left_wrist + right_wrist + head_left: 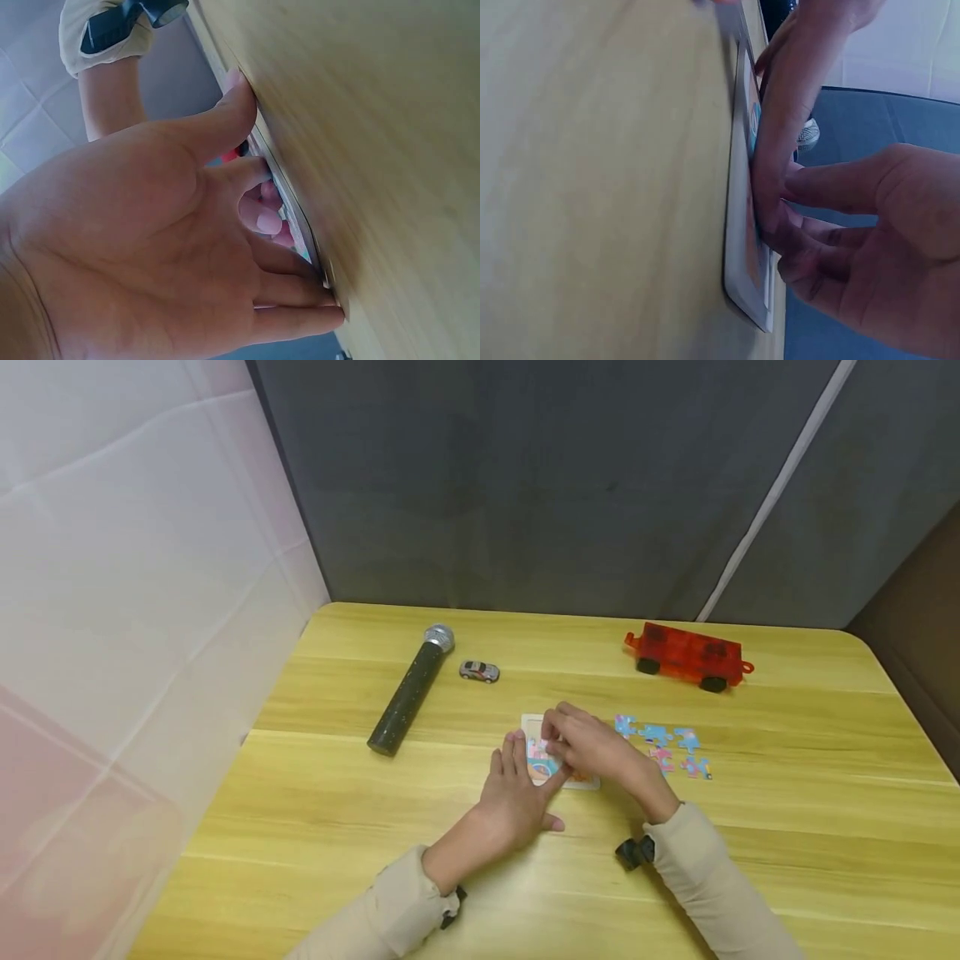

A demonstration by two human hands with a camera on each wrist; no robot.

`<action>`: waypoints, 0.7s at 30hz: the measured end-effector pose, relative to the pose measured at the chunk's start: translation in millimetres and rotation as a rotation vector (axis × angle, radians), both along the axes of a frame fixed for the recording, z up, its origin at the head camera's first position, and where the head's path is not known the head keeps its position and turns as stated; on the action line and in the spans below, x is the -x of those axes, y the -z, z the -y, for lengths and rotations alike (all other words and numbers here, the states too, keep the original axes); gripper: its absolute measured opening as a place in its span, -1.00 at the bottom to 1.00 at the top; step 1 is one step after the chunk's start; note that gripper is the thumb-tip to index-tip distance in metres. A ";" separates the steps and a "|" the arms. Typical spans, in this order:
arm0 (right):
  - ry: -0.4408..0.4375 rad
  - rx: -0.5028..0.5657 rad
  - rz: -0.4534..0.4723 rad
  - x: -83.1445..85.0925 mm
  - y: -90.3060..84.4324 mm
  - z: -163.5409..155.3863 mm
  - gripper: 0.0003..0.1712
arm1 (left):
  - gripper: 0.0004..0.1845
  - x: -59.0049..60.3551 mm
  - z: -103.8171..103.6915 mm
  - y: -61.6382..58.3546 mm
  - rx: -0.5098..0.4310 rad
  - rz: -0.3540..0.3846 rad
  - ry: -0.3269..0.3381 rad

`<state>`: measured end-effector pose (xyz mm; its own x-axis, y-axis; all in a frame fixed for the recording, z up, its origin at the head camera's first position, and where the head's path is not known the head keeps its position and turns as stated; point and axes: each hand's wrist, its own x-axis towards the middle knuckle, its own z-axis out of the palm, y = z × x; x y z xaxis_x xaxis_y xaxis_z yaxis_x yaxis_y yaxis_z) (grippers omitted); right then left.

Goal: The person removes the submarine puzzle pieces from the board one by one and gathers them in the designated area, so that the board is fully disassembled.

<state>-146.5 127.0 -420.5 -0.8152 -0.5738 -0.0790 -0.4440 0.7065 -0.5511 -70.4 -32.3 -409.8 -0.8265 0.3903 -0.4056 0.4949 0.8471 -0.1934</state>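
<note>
A small jigsaw board (pixel 531 723) with a pale frame lies flat on the table, partly covered by both hands. Pink, blue and orange pieces show inside it. My left hand (pixel 512 802) rests along its left and near edges with fingers straight and thumb spread; in the left wrist view its fingertips (pixel 330 296) touch the table beside the frame. From the right, my right hand (pixel 592 745) reaches over the board, thumb and fingers curled together, pinching a puzzle piece (pixel 543 747) mostly hidden by the fingers. In the right wrist view, the left index finger crosses the board (pixel 739 240) under the right fingertips.
Several loose puzzle pieces (pixel 657 735) lie right of the board, beside the right forearm. Farther back are a red toy wagon (pixel 686 654) and a small toy car (pixel 479 672). A dark microphone (pixel 408 697) lies on the left. A dark partition (pixel 525 485) stands behind the table.
</note>
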 end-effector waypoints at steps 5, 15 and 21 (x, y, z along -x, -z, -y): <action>0.031 0.059 -0.010 1.2 3.4 4.6 -0.89 | -0.14 0.1 -0.5 1.3 0.004 -0.001 -0.002; 0.037 0.190 0.005 4.0 2.6 0.6 -0.85 | -0.13 0.8 -1.6 1.1 0.018 -0.001 0.002; 0.047 0.208 0.069 5.9 -4.9 -11.8 -0.91 | -0.12 0.2 -1.8 1.3 0.023 -0.016 0.006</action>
